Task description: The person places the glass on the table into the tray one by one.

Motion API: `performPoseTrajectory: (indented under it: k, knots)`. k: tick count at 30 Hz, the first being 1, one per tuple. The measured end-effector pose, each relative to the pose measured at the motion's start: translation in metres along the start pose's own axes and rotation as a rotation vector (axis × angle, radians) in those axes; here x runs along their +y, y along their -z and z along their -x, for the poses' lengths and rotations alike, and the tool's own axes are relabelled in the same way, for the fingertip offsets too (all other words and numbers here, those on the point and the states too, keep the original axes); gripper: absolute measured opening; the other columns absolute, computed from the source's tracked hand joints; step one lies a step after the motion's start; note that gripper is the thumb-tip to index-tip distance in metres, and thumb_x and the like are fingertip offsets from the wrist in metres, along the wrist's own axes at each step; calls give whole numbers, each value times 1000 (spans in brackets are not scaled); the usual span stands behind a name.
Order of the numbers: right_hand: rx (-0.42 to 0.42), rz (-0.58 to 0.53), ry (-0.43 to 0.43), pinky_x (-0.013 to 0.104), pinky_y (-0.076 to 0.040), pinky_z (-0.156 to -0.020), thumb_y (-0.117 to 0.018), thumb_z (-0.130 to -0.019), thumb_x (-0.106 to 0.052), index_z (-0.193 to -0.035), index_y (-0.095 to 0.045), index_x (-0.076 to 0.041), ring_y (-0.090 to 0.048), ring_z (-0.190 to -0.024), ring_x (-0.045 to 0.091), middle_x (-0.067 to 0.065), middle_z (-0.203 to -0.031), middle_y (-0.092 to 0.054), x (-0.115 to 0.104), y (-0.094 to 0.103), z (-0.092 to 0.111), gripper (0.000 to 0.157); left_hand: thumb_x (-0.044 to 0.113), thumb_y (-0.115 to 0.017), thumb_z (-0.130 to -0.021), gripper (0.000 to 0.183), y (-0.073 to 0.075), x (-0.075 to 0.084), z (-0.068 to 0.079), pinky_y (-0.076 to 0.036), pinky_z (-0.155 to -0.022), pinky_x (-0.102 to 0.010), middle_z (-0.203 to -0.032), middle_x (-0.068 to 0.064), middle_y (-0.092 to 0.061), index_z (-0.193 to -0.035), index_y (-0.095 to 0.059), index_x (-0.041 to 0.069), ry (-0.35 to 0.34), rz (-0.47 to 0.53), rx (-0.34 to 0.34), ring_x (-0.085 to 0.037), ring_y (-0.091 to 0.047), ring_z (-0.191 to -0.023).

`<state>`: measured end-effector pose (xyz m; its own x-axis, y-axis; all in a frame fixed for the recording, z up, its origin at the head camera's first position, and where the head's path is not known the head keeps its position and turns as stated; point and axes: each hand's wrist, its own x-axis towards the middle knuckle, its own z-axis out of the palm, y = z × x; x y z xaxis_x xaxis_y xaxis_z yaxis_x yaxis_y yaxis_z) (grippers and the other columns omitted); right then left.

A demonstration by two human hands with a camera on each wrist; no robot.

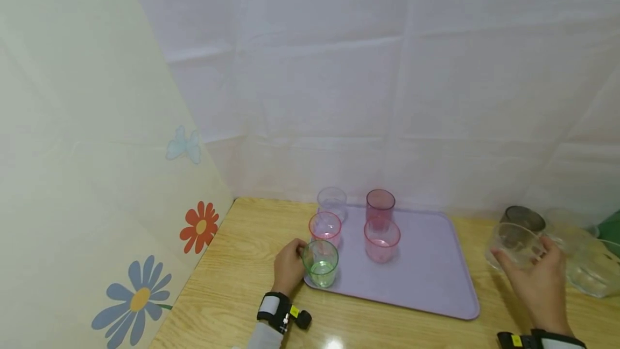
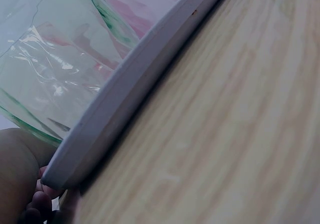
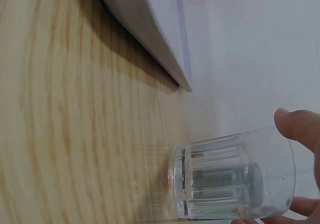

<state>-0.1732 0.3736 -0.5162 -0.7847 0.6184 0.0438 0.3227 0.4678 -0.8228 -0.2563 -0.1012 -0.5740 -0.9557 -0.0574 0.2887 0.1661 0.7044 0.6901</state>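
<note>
right grip (image 1: 536, 283): thumb and fingers curled round clear glass (image 3: 230, 179), right of tray (image 1: 426, 276) | left grip (image 1: 288, 267): at tray's left edge beside green glass (image 1: 322, 260), hold cannot be told | on tray: two pink glasses (image 1: 382, 244), red glass (image 1: 380, 204), pale glass (image 1: 332, 199) | crowding right grip: smoky glass (image 1: 527, 217) behind, clear glassware (image 1: 593, 276) beside | under all: tabletop (image 1: 218, 284)

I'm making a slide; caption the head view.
Right hand gripping a clear glass beside a lilac tray, left hand at the tray's corner near a green glass.
</note>
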Motion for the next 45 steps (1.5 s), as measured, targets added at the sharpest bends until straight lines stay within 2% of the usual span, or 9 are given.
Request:
performPoseTrajectory:
  k: [7,14,19,28,37,40,43,45]
  knots:
    - [9,20,19,74,-34,-111,-71,-98,-37,-165,-4,6,-35,-139,66,41,-167,-16,2,0,-3,104,3,-65,-94,12,0,1,1,-44,-65,-27,-80,2,-66,-93,-74,11,-15,-9,11,-9,-56,-72]
    - [-20,15,-25,74,-32,-115,-68,-102,-35,-166,0,4,-30,-146,67,40,-169,-10,2,2,-4,102,4,-66,-93,10,0,0,1,-44,-65,-26,-79,3,-65,-93,-73,11,-21,-9,11,-8,-55,-71]
    - [-5,2,-62,73,-32,-116,-69,-101,-37,-167,0,2,-29,-148,66,36,-171,-8,3,0,-5,102,6,-67,-92,9,0,0,1,-43,-66,-26,-79,4,-65,-94,-74,12,-7,-2,1,-8,-54,-71]
    - [32,84,-64,71,-35,-110,-73,-97,-44,-165,-6,7,-33,-135,59,40,-162,-17,7,-1,-7,108,7,-68,-92,9,0,1,-1,-43,-66,-25,-80,4,-64,-94,-74,13,-5,0,-4,-8,-54,-71]
    - [-5,117,-105,73,-34,-110,-75,-91,-58,-165,-6,8,-23,-141,59,42,-161,-12,6,2,-7,121,8,-70,-91,7,-1,0,-2,-43,-66,-25,-80,4,-65,-94,-74,13,-12,-4,-1,-8,-54,-71]
    - [-9,107,-105,74,-35,-107,-77,-89,-58,-165,-4,7,-27,-137,60,41,-161,-10,7,0,-8,123,9,-70,-91,6,-1,0,-1,-43,-66,-25,-80,4,-65,-94,-73,13,-11,-7,0,-8,-54,-71]
    - [-34,46,-127,74,-33,-114,-77,-90,-55,-166,3,2,-27,-143,64,38,-165,-3,7,-2,-8,124,8,-68,-92,8,-1,-1,0,-44,-66,-26,-81,3,-66,-94,-74,13,-10,-4,4,-9,-55,-72]
    - [-54,8,-149,74,-28,-118,-76,-92,-52,-166,10,-3,-23,-149,65,37,-169,4,8,-3,-9,125,7,-68,-92,8,-1,-1,0,-45,-66,-26,-81,3,-66,-94,-74,13,-6,0,0,-9,-56,-72]
